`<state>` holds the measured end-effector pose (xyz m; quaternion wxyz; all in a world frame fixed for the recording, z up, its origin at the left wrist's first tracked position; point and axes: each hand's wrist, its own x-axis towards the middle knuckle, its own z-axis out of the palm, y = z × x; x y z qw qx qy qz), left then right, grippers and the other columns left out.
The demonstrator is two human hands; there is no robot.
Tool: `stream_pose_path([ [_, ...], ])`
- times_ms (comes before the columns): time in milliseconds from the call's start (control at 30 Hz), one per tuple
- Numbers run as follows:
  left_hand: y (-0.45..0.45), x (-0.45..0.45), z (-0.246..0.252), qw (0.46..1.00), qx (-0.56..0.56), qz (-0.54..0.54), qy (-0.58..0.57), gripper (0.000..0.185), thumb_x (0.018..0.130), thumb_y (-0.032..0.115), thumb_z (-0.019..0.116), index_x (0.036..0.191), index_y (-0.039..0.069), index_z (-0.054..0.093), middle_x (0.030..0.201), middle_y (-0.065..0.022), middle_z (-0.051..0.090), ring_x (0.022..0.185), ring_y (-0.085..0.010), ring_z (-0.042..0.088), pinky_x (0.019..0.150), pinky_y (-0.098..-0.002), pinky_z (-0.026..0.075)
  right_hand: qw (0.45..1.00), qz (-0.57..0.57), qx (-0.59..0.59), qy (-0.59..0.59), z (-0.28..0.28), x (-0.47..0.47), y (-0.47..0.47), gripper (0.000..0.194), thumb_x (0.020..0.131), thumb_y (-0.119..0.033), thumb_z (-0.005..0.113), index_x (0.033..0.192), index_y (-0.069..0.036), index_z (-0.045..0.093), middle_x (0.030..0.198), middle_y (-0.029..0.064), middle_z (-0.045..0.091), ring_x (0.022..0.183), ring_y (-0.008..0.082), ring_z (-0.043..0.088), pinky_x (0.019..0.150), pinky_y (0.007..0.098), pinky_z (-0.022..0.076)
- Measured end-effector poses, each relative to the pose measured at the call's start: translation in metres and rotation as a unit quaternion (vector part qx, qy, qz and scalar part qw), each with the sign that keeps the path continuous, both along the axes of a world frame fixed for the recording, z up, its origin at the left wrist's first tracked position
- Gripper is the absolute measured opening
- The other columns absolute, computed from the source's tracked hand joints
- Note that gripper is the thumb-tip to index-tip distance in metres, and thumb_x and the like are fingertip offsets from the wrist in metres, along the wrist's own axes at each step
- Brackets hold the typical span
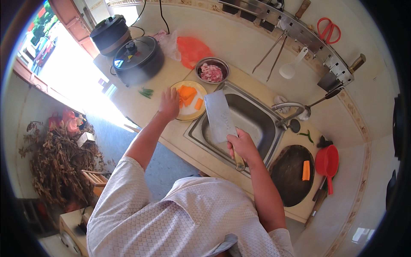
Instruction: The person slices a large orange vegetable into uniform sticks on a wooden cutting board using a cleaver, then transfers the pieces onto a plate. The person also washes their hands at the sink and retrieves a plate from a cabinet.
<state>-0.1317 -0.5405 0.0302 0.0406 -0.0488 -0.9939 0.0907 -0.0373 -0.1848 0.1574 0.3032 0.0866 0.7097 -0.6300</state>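
My right hand [243, 146] grips the handle of a broad cleaver [219, 115], its blade held flat-side up above the left part of the steel sink [253, 119]. At the left rim of a yellowish plate [189, 116] is my left hand [169, 104], its fingers slightly apart beside the orange carrot slices [187, 94]; its underside is hidden. A short carrot piece [198, 103] lies apart from the heap on that plate. To the right of the sink, a longer carrot piece [306, 170] rests on the round dark chopping board [285, 180].
Behind the plate stands a metal bowl of raw meat [211, 73]. Cut green pieces [146, 93] lie left of the plate, near a black lidded cooker [138, 59]. A faucet [287, 110], green chilies [307, 136] and a red dipper [327, 160] are to the right.
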Motion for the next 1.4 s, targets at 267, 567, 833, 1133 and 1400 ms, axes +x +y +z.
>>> stream_pose_path([
  [267, 0.013, -0.005, 0.027, 0.985, 0.164, -0.032, 0.049, 0.035, 0.087, 0.003, 0.059, 0.119, 0.004, 0.074, 0.152, -0.0229, 0.051, 0.145, -0.0422, 0.043, 0.119, -0.0532, 0.035, 0.998, -0.048, -0.024, -0.013, -0.011, 0.039, 0.041, 0.012, 0.096, -0.013, 0.061, 0.098, -0.002, 0.059, 0.072, 0.0063, 0.062, 0.046, 0.0146, 0.055, 0.042, 0.0333, 0.0456],
  [567, -0.006, 0.005, 0.072, 0.760, 0.646, 0.065, -0.031, 0.022, 0.098, 0.004, 0.063, 0.116, 0.000, 0.075, 0.122, -0.0077, 0.075, 0.112, -0.0155, 0.067, 0.103, -0.0290, 0.050, 0.996, -0.084, -0.035, -0.006, -0.032, 0.063, 0.060, 0.014, 0.098, -0.015, 0.063, 0.099, -0.001, 0.060, 0.072, 0.0072, 0.062, 0.046, 0.0147, 0.055, 0.042, 0.0326, 0.0453],
  [833, 0.014, -0.008, 0.097, 0.898, 0.430, 0.026, 0.085, 0.025, 0.095, 0.024, 0.072, 0.105, 0.001, 0.075, 0.110, -0.0189, 0.074, 0.102, -0.0310, 0.071, 0.087, -0.0395, 0.056, 0.990, -0.136, -0.030, 0.025, -0.034, 0.086, 0.088, 0.015, 0.099, -0.016, 0.063, 0.095, -0.002, 0.058, 0.072, 0.0075, 0.062, 0.048, 0.0144, 0.056, 0.044, 0.0325, 0.0453],
  [1133, 0.143, 0.032, 0.030, 0.914, 0.360, -0.184, -0.036, 0.031, 0.097, 0.014, 0.069, 0.125, 0.002, 0.068, 0.120, -0.0211, 0.069, 0.112, -0.0419, 0.067, 0.095, -0.0471, 0.055, 0.952, -0.303, 0.032, 0.033, -0.015, 0.197, 0.186, 0.018, 0.098, -0.018, 0.065, 0.091, -0.004, 0.057, 0.072, 0.0029, 0.060, 0.051, 0.0111, 0.056, 0.048, 0.0312, 0.0467],
  [1400, 0.480, 0.101, 0.038, 0.733, 0.396, -0.529, -0.160, 0.032, 0.094, 0.012, 0.071, 0.124, 0.003, 0.067, 0.126, -0.0173, 0.067, 0.116, -0.0383, 0.065, 0.097, -0.0447, 0.054, 0.827, -0.553, 0.085, 0.063, -0.009, 0.325, 0.266, 0.009, 0.098, -0.012, 0.066, 0.099, -0.005, 0.060, 0.074, 0.0024, 0.063, 0.051, 0.0104, 0.056, 0.048, 0.0278, 0.0457],
])
